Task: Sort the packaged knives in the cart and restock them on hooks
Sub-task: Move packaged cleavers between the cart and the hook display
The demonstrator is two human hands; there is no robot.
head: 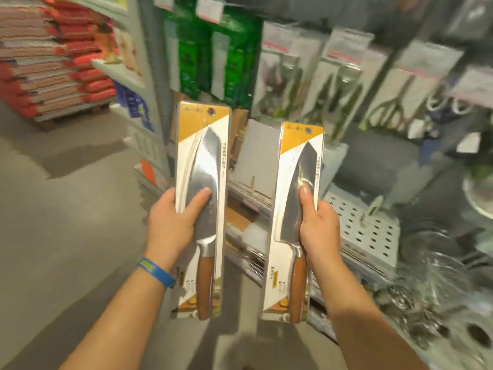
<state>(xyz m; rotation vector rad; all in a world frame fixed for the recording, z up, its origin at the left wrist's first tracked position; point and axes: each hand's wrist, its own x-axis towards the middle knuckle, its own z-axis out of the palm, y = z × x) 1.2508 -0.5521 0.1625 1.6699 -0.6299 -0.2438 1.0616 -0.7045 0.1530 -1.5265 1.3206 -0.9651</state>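
Far left, stacked sacks sit on the floor. The left hand, a blue wristband on its wrist, holds the left pack upright in the air before the rack's left end. It pinches the pack's left edge at mid-height, with the thumb pressed flat across the front over the blade and the other fingers hidden behind the card. Just beside it but not touching, the right pack also stands upright, slightly lower. The right hand grips its right edge, thumb lying up the front over the blade, the rest hidden behind.

Both packs show the same sort of knife, broad steel blade up and wooden handle down, on a yellow-and-white card under clear plastic. Behind them green packs hang on the rack, with scissors packs further right. The hooks themselves are too blurred to make out. A perforated shelf lies lower right. No cart shows.

Each pack looks stiff and flat. The steel probably makes it fairly weighty for its size, and the glossy plastic is likely slippery. An edge pinch near the blade's heel, about where the weight should balance, seems right for carrying. For hanging, I judge the hold should leave the top free, so the hole near the top edge can slide onto a hook. The covered blade should be safe to press.
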